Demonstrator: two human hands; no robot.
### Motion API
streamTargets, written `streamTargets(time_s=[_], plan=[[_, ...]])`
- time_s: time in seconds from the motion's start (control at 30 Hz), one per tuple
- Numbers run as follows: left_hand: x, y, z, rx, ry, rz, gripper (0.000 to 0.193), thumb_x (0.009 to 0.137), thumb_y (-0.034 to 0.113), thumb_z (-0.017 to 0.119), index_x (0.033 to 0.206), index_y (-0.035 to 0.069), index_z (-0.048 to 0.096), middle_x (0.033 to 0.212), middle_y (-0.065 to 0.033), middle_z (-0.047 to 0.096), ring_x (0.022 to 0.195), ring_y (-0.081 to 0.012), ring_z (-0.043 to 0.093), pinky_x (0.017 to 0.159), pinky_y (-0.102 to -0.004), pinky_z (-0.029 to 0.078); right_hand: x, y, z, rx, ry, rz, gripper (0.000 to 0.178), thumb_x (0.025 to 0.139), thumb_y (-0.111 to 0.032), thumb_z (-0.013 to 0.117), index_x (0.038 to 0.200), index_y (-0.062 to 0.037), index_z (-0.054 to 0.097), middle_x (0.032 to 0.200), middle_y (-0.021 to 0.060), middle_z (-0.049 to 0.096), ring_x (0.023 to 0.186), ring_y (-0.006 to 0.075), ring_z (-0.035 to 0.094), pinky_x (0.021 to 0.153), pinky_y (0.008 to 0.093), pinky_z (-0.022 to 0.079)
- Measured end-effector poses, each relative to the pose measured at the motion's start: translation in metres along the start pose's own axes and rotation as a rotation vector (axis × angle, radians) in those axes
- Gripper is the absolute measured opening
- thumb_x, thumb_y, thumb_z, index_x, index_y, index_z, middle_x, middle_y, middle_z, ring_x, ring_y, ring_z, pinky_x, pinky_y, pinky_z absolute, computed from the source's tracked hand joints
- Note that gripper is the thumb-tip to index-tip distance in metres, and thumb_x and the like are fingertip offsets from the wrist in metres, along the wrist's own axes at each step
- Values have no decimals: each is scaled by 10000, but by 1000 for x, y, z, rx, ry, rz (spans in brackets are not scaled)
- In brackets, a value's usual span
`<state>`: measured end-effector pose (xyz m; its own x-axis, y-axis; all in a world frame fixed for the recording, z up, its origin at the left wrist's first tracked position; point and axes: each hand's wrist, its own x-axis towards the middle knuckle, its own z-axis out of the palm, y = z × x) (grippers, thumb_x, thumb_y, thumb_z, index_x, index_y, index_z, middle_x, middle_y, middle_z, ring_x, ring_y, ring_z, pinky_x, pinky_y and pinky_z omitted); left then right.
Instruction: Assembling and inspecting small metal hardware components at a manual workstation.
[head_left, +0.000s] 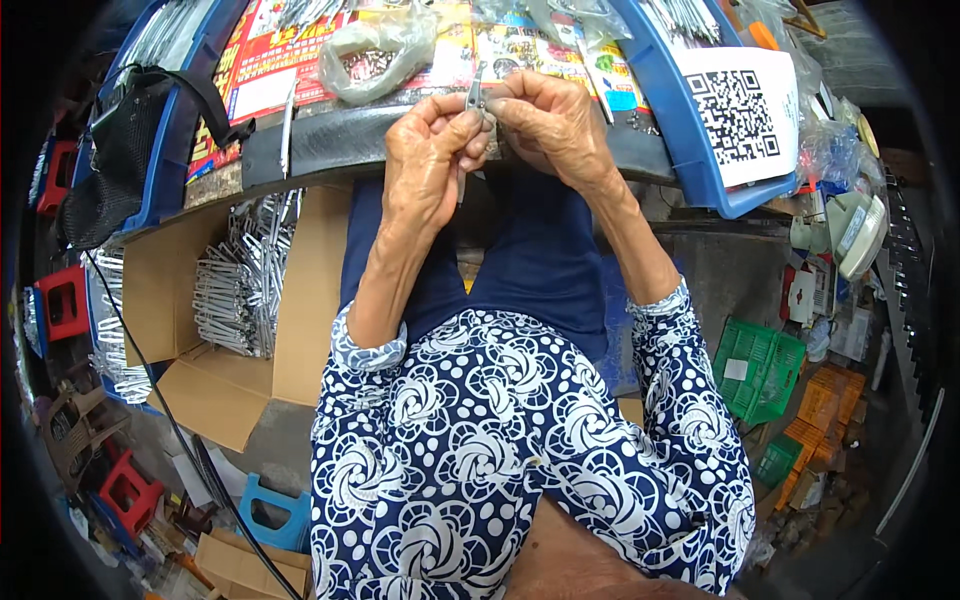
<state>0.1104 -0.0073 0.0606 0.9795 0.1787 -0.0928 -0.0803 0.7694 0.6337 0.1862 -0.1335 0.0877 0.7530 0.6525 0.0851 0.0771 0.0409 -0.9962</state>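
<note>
Over the front edge of the workbench [350, 135], my left hand [425, 160] is closed around a narrow grey metal strip [475, 93], whose tip points up and away from me. My right hand [555, 125] comes in from the right, thumb and fingers pinched at the strip's side. Whatever small piece sits between those right fingertips is too small to make out. A rolled-down clear plastic bag [342, 78] lies just beyond my left hand, with small dark parts inside its ring. One slim metal strip [288, 128] rests across the bench edge further left.
Blue trays [690, 130] of metal strips flank the bench; a white printed sheet [740, 115] leans on the right one. Below left stands an open cardboard box [305, 300] full of metal strips [240, 280]. A black cable [165, 400] runs down the left; green crates [755, 370] sit at right.
</note>
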Motion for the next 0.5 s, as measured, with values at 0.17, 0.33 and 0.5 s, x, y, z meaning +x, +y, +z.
streamTargets(time_s=[0.17,0.33,0.5], plan=[[1,-2,-2,37,-15,40,172,773,9,539,927,-22,469,720,-68,517,580,-107,472,488,-198,366,0,-2,2,-1,-2,7,116,757,-93,561,752,22,565,638,-18,517,573,29,430,500,178,364],[-1,-2,1,183,-47,75,160,781,6,518,930,-27,470,758,-61,518,613,-101,474,513,-204,370,1,-1,2,-7,-31,-7,170,787,-125,558,849,32,544,607,-14,480,485,22,372,431,161,291],[-2,0,4,152,-4,67,177,788,11,507,953,-44,473,776,-67,524,623,-111,489,532,-209,387,-1,-17,5,142,-99,8,133,792,-78,517,819,52,523,637,56,524,554,98,478,508,232,398]])
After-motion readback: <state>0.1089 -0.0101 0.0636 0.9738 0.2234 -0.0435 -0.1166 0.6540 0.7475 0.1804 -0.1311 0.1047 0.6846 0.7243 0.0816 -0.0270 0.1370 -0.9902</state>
